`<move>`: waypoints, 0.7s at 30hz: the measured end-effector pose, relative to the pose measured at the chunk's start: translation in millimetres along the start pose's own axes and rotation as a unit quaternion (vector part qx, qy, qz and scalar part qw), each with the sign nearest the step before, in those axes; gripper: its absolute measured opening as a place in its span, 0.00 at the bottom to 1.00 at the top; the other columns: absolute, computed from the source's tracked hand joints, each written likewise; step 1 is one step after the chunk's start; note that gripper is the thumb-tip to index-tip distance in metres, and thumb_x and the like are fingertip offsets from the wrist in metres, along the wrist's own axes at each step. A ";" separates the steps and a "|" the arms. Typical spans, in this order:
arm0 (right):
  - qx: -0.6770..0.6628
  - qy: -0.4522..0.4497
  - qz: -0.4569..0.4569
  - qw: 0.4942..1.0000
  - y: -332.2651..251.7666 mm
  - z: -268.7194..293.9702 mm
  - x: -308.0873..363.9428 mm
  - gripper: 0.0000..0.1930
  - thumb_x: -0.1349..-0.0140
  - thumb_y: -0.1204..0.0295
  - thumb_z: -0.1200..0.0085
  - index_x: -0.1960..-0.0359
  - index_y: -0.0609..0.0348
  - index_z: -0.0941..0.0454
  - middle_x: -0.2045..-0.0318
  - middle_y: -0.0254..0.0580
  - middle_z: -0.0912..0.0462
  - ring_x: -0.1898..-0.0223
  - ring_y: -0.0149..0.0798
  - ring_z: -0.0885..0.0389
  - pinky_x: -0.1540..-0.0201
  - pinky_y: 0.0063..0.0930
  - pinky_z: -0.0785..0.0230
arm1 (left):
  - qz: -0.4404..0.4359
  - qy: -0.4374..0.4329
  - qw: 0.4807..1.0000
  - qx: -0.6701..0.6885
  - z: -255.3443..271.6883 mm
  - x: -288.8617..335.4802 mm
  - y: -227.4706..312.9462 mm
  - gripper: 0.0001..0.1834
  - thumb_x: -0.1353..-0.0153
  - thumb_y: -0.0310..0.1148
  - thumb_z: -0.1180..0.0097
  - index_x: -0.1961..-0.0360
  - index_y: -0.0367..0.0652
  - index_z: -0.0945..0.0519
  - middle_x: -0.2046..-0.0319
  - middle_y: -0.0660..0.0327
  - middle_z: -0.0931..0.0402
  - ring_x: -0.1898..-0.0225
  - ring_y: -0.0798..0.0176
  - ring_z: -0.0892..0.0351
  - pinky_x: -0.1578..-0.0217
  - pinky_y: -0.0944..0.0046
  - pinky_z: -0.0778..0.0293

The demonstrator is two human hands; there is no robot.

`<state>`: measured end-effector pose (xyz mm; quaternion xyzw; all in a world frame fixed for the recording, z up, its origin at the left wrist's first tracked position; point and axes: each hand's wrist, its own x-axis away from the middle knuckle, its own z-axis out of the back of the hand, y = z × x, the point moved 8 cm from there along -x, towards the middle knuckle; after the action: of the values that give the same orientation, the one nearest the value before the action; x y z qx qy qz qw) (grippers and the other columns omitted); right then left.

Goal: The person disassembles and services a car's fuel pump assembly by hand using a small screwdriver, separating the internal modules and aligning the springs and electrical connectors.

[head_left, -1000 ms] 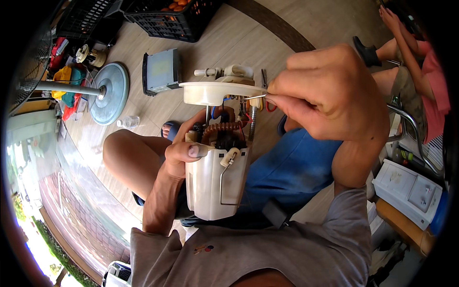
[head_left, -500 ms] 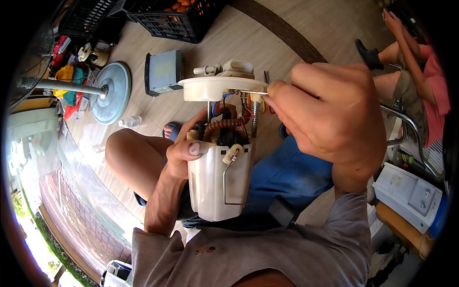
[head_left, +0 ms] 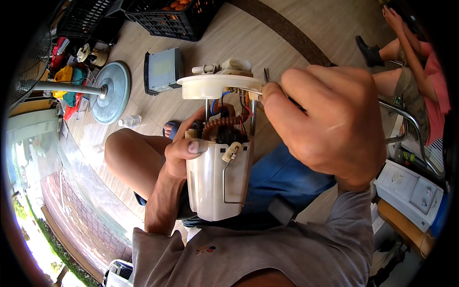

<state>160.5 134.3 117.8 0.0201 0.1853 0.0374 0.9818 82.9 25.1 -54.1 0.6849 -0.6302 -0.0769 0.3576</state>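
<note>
As two bare hands work on one off-white plastic canister [head_left: 210,184], the smooth, faceted body stands nearly upright above a seated person's lap. The left hand [head_left: 178,155] grips it by the upper left edge, thumb pressed on the rim and fingers curled behind. The right hand [head_left: 327,117] is closed, pinching one slim metal tool [head_left: 252,91] between thumb and forefinger; the tip reaches under the right edge of one round, thick-rimmed plastic lid [head_left: 205,88], though whether it touches anything there cannot be told.

Two metal rods span the gap between lid and canister: one plain rod [head_left: 207,110] at left, one spring-wrapped rod [head_left: 253,119] at right. Between them run one ribbed brown hose [head_left: 222,123] and several thin wires [head_left: 214,104], blue and red among them. One bent wire arm [head_left: 224,184] hangs down the canister's front.

On the wood-grained floor [head_left: 258,43] beyond lie one boxy metal unit [head_left: 163,69], one clear plastic bottle [head_left: 130,121] and, toward the floor's left edge, one round grey-blue base [head_left: 112,76] bearing a pole. One black lattice crate [head_left: 179,28] of orange, rounded items sits at the far edge.
</note>
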 end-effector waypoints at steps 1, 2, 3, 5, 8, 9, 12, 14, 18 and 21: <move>-0.019 0.004 0.001 1.000 3.7 -1.8 1.9 0.09 0.64 0.77 0.42 0.76 0.66 0.22 0.83 0.36 0.36 0.85 0.34 0.32 0.87 0.30 0.42 | 0.003 -0.004 1.000 -0.005 1.0 -0.4 -1.4 0.57 0.66 0.44 0.39 0.33 0.27 0.44 0.42 0.40 0.31 0.44 0.47 0.26 0.42 0.55 0.30; -0.029 0.005 0.000 1.000 4.7 -1.9 2.6 0.09 0.64 0.77 0.42 0.76 0.66 0.23 0.83 0.37 0.36 0.85 0.34 0.32 0.87 0.30 0.42 | 0.004 -0.004 1.000 -0.005 1.2 -0.6 -1.9 0.57 0.66 0.44 0.39 0.33 0.27 0.44 0.42 0.40 0.31 0.44 0.47 0.26 0.42 0.55 0.30; -0.040 0.007 0.001 0.999 5.5 -2.6 2.7 0.09 0.64 0.77 0.42 0.76 0.66 0.23 0.83 0.37 0.36 0.85 0.35 0.32 0.87 0.30 0.41 | 0.008 -0.004 1.000 0.003 0.5 -0.4 -1.9 0.57 0.66 0.44 0.39 0.33 0.27 0.44 0.42 0.40 0.31 0.43 0.47 0.26 0.41 0.55 0.30; -0.030 -0.017 0.021 0.999 2.1 -3.2 0.3 0.10 0.65 0.76 0.43 0.77 0.66 0.24 0.83 0.37 0.37 0.85 0.35 0.32 0.87 0.30 0.42 | 0.012 -0.002 1.000 0.011 2.2 0.5 -3.6 0.57 0.66 0.44 0.39 0.32 0.27 0.44 0.42 0.40 0.32 0.43 0.47 0.26 0.41 0.55 0.31; -0.030 -0.048 0.029 0.998 0.6 -1.1 -2.2 0.09 0.65 0.76 0.43 0.78 0.66 0.25 0.84 0.37 0.37 0.86 0.36 0.32 0.87 0.31 0.42 | 0.006 -0.012 1.000 -0.004 3.6 1.6 -1.8 0.57 0.66 0.44 0.39 0.32 0.27 0.44 0.42 0.40 0.32 0.42 0.47 0.27 0.40 0.55 0.32; -0.032 -0.056 0.030 0.998 0.6 -1.6 -2.3 0.09 0.65 0.76 0.43 0.78 0.65 0.26 0.84 0.37 0.38 0.86 0.36 0.32 0.87 0.31 0.42 | 0.011 -0.013 1.000 -0.001 2.4 2.4 -1.9 0.57 0.66 0.44 0.39 0.32 0.27 0.44 0.41 0.40 0.32 0.41 0.47 0.28 0.39 0.54 0.33; -0.050 -0.056 0.031 0.997 2.8 -2.3 -3.0 0.09 0.66 0.75 0.44 0.80 0.65 0.27 0.84 0.37 0.38 0.86 0.37 0.33 0.87 0.32 0.42 | 0.020 -0.013 1.000 -0.001 3.1 1.4 -2.4 0.58 0.66 0.44 0.39 0.32 0.27 0.44 0.41 0.40 0.32 0.41 0.47 0.28 0.39 0.54 0.33; -0.049 -0.057 0.035 0.997 2.1 -2.0 -4.0 0.09 0.67 0.74 0.44 0.81 0.63 0.29 0.84 0.37 0.39 0.86 0.38 0.34 0.87 0.33 0.43 | 0.025 -0.012 1.000 -0.005 2.5 1.4 -2.1 0.58 0.66 0.44 0.39 0.32 0.27 0.44 0.41 0.40 0.32 0.41 0.47 0.28 0.39 0.54 0.33; -0.053 -0.075 0.029 0.995 1.4 -3.5 -4.7 0.09 0.66 0.73 0.45 0.83 0.61 0.33 0.85 0.37 0.40 0.86 0.38 0.34 0.87 0.34 0.43 | 0.029 0.000 1.000 -0.003 2.7 2.3 -3.7 0.58 0.67 0.44 0.39 0.32 0.27 0.44 0.42 0.41 0.31 0.42 0.47 0.27 0.40 0.54 0.32; -0.049 -0.066 0.033 0.996 2.1 -7.3 -5.5 0.10 0.65 0.73 0.46 0.85 0.59 0.36 0.85 0.37 0.41 0.86 0.38 0.33 0.87 0.34 0.43 | 0.032 0.004 0.999 -0.002 4.6 2.4 -5.2 0.58 0.68 0.44 0.39 0.32 0.27 0.44 0.42 0.40 0.31 0.43 0.47 0.26 0.40 0.54 0.32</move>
<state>152.6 136.2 113.1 -0.0199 0.1171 0.0771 0.9899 85.0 20.8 -59.7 0.6641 -0.6500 -0.0636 0.3639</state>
